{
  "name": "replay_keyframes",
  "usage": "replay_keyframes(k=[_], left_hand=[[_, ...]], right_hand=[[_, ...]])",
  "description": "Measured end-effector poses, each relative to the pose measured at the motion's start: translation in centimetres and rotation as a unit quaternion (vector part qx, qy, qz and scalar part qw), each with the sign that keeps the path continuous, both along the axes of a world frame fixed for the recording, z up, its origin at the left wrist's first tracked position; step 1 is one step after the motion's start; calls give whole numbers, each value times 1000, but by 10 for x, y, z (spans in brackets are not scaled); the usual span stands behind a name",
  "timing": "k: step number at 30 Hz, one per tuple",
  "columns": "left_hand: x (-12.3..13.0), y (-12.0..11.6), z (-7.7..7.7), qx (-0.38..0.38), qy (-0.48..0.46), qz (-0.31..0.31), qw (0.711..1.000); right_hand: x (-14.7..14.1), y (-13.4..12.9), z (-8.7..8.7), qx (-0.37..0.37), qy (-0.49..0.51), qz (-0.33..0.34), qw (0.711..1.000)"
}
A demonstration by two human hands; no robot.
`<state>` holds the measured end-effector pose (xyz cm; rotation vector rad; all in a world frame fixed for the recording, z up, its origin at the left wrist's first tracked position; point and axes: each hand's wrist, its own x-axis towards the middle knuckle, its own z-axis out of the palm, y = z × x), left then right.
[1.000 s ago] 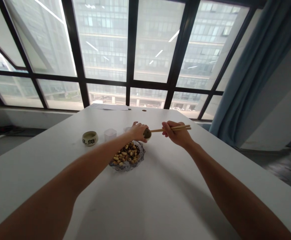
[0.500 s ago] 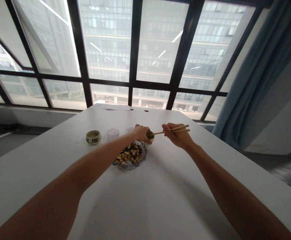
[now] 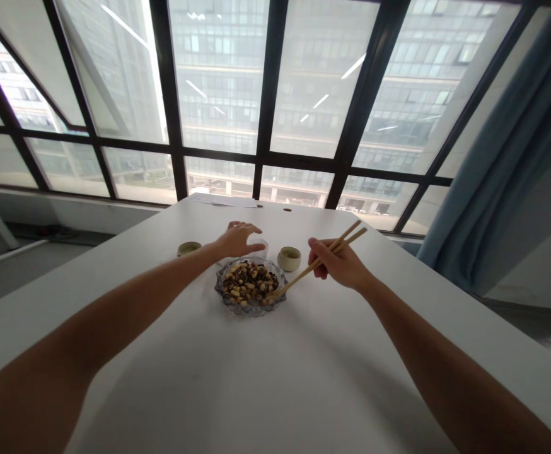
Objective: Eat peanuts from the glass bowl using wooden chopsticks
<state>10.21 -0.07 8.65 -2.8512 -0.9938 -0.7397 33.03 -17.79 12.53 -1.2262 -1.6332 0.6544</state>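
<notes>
My right hand [image 3: 336, 260] is closed around a pair of wooden chopsticks [image 3: 320, 260], whose tips reach down to the right side of a clear glass dish [image 3: 251, 310]. Nuts and dark seeds [image 3: 249, 282] fill that dish. Beyond the dish is my left hand [image 3: 240, 239], fingers apart and holding nothing, close to a translucent cup [image 3: 260, 247] that it partly hides. A small pale ceramic cup [image 3: 289, 259] stands upright just behind the dish on the right. Another ceramic cup [image 3: 189, 248] is partly covered by my left forearm.
Everything stands on a long white table [image 3: 200, 384]. Papers [image 3: 223, 200] lie at its far end, near a round hole [image 3: 287, 210] in the top. Behind are dark-framed windows, with a blue curtain [image 3: 488, 151] on the right.
My left hand has let go of the right ceramic cup, now upright on the table, and moved left. The chopsticks have gone from that cup's mouth down to the dish.
</notes>
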Motion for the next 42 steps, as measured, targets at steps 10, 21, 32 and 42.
replay_keyframes(k=[10,21,32,42], left_hand=[[-127,-8,-48,25,-120,155,980],[-131,-7,-79,-12,-293,212,932],[-133,-1,-85,-123,-274,236,924],[-133,2,-87,-115,-271,231,927]], right_hand=[[-19,19,-44,29,9,21,999],[-24,8,-33,-10,40,14,999],[-30,6,-49,84,-100,-8,991],[-21,6,-41,104,-93,-28,990]])
